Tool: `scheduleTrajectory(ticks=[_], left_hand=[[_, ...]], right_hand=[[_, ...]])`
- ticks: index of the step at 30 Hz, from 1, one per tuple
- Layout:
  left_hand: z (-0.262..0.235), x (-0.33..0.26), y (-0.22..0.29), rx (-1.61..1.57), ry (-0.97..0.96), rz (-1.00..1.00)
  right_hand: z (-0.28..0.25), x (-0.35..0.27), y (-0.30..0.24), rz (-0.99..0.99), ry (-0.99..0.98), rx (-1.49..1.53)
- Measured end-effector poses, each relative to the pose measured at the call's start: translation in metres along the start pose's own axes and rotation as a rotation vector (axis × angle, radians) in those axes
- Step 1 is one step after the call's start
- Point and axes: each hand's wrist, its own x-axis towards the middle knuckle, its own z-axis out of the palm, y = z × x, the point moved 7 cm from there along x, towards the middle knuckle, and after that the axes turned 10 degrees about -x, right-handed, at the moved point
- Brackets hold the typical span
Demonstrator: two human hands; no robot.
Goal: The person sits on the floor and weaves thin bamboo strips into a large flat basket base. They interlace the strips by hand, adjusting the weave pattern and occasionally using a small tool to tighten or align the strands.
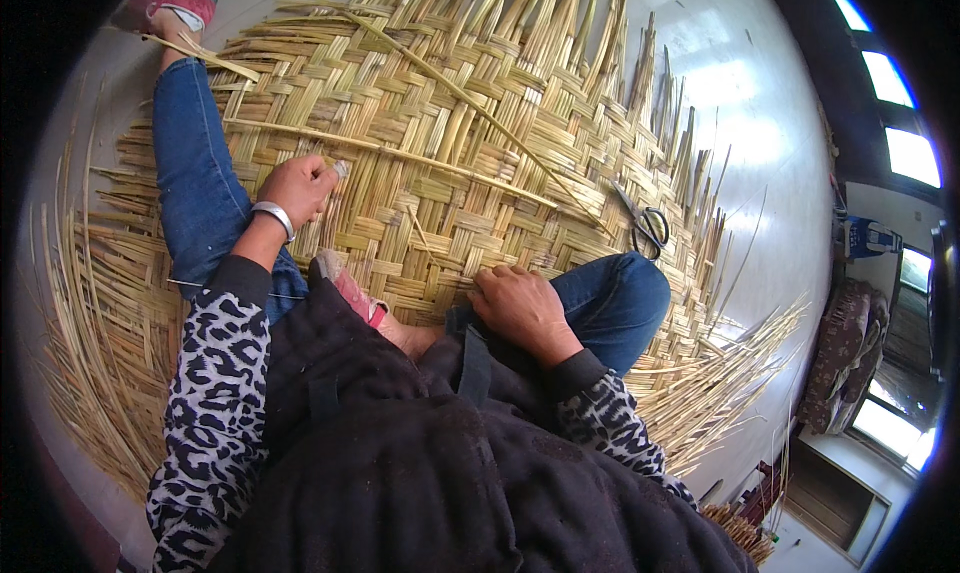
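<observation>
I am sitting on a large mat (390,213) woven from flat yellow-green reed strips. My left hand (300,191), with a silver bracelet (274,219) at the wrist, is closed just above the weave, left of the middle. A small whitish bit (341,170) shows at its fingertips; I cannot make out what it is. My right hand (520,308) rests palm down on the mat beside my bent right knee, fingers bent loosely, tips partly hidden. Black-handled scissors (643,223) lie on the mat beyond that knee. Two long loose stalks (390,151) (480,108) cross the weave ahead of my hands.
Unwoven strip ends fan out at the left (85,303), the far edge (590,23) and the right (720,393). My left leg (195,143) stretches forward over the mat; the other is folded. Grey floor (760,163) surrounds it. A patterned sofa (845,358) stands at the far right.
</observation>
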Motion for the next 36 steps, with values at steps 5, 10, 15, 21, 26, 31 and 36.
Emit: scheduleTrajectory(ticks=[5, 10, 15, 21, 26, 31, 36], left_hand=[[-0.001, -0.001, 0.004, 0.014, 0.011, 0.0], [0.001, -0.002, 0.003, -0.033, -0.004, -0.01], [0.002, -0.003, 0.004, -0.054, -0.009, -0.01], [0.002, -0.005, 0.008, -0.029, -0.025, -0.017], [0.002, -0.005, 0.008, -0.025, -0.028, -0.029], [0.003, -0.005, 0.009, -0.036, -0.042, -0.039], [0.003, -0.007, 0.012, -0.044, -0.045, -0.057]], right_hand=[[-0.001, 0.002, 0.0, -0.003, -0.011, 0.008], [-0.003, 0.001, -0.002, -0.011, 0.026, -0.013], [-0.004, 0.001, -0.001, -0.004, -0.002, -0.011], [-0.003, 0.001, 0.0, -0.009, -0.019, 0.005], [-0.003, 0.004, 0.0, -0.014, -0.025, 0.008], [-0.002, 0.005, 0.001, -0.024, -0.04, 0.044], [-0.002, 0.007, 0.002, -0.028, -0.065, 0.07]])
